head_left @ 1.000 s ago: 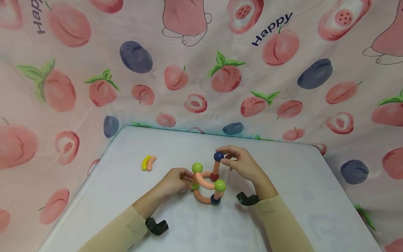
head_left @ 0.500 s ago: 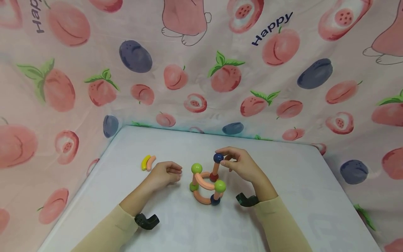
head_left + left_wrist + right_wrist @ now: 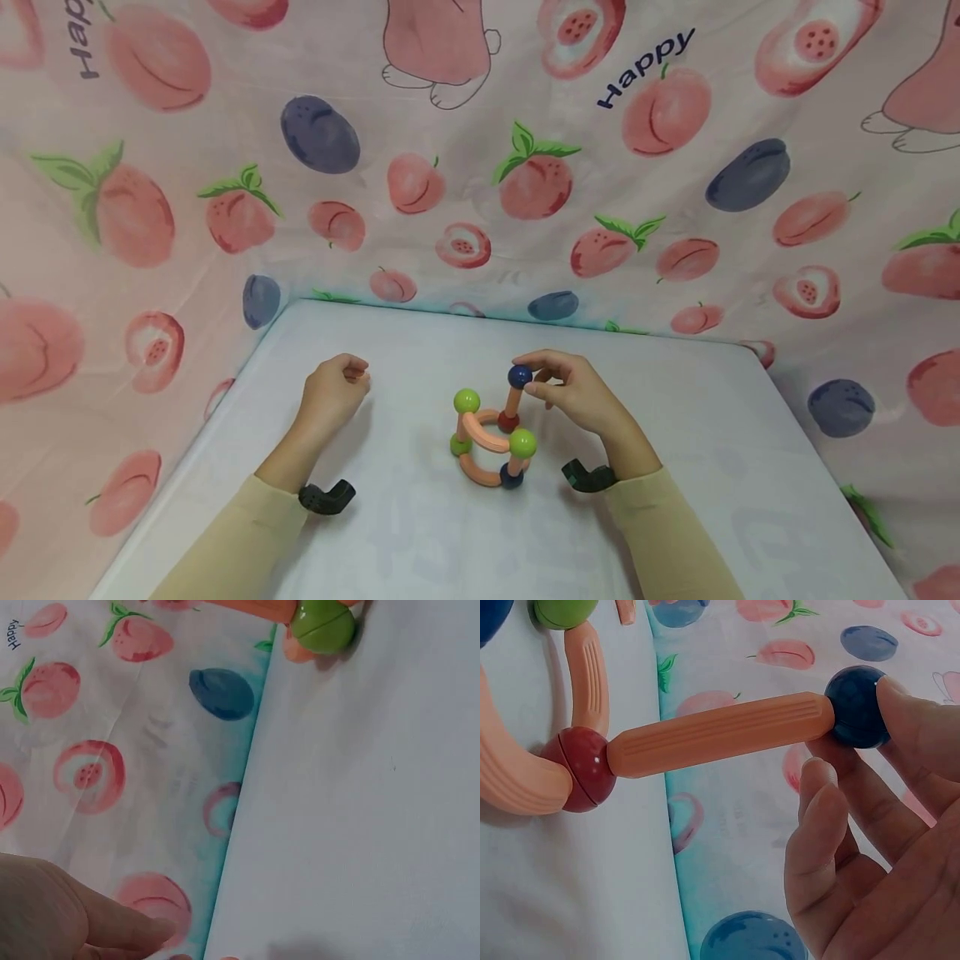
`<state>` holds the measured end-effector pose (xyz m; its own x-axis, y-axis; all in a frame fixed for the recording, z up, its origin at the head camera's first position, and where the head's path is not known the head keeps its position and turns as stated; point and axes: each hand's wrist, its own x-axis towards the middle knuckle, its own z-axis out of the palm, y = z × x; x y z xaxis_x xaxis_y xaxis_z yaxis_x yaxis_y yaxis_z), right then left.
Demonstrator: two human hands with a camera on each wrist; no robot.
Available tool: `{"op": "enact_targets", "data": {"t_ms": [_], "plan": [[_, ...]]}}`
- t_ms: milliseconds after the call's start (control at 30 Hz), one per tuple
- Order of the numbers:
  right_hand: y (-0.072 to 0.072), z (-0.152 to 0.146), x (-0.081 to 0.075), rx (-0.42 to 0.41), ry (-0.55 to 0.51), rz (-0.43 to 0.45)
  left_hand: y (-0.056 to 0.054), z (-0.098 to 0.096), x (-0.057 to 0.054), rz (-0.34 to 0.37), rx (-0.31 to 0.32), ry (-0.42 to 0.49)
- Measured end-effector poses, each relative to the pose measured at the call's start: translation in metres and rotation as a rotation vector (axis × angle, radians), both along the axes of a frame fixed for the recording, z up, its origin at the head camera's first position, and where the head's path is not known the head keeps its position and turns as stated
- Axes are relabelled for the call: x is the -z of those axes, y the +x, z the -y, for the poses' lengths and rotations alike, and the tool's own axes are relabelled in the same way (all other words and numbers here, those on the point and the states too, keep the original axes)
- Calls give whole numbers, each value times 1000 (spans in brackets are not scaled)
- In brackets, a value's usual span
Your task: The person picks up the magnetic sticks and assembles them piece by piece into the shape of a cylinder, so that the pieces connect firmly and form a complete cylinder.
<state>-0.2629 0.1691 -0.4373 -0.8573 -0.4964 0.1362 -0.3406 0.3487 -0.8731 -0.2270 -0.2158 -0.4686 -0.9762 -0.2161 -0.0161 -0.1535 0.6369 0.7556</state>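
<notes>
My right hand (image 3: 573, 387) pinches the dark blue ball (image 3: 861, 706) between thumb and fingers. That ball caps an upright straight orange stick (image 3: 724, 735), whose lower end meets a red ball (image 3: 585, 769). Both belong to a magnetic ball-and-stick frame with a ring of curved sticks (image 3: 480, 475) at its base. Two light green balls, a left one (image 3: 467, 401) and a front one (image 3: 522, 443), top other uprights and are joined by a curved orange stick (image 3: 485, 437). My left hand (image 3: 333, 392) is left of the frame, fingers bent; I cannot tell what it holds.
The frame stands on a white table (image 3: 420, 533). A fruit-print cloth (image 3: 450, 208) rises along the back and left sides. Black wrist devices sit on both wrists, a left one (image 3: 327, 498) and a right one (image 3: 588, 477).
My left hand has left the frame and moved left, now covering the spot where a yellow and an orange curved stick lay. My right hand stays at the dark blue ball.
</notes>
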Motion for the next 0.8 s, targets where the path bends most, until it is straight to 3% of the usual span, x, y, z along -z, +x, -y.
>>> {"op": "enact_targets", "data": {"t_ms": [433,600,800], "plan": [[2,0,-2,7,-5,0,-9,-2,1,-20,-45,-82],[1,0,0,1,-5,-5,-10,3,0,-38,-80,-41],[0,-1,2,-3,-3,-3,-11,6,-2,17,-99,-12]]}}
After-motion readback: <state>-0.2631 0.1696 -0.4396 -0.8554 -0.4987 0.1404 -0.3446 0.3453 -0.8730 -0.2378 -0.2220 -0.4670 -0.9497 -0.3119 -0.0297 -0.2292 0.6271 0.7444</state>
